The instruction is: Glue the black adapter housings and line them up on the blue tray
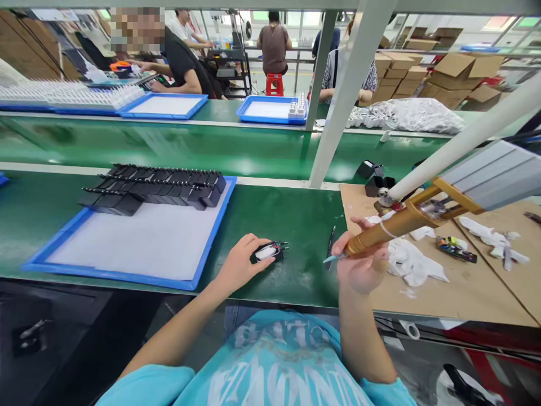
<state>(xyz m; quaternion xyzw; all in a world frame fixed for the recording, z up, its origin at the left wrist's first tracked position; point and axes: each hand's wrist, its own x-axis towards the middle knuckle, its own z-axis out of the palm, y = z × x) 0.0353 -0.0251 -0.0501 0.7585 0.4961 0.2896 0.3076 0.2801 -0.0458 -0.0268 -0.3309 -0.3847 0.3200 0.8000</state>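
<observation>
Holding small black open housing [266,252] with prongs [284,246] in left hand [240,260], over smooth green surface [279,206], right of blue-rimmed rectangular tray [210,237]; gripping gold cylindrical tool [380,235] with pale-blue tapered nozzle [333,258] in right hand [358,275], apart from housing

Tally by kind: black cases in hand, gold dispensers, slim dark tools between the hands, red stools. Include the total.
Black case, in left hand: 1
Gold dispenser, in right hand: 1
Slim dark tool: 1
Red stool: 1
Total: 4
</observation>
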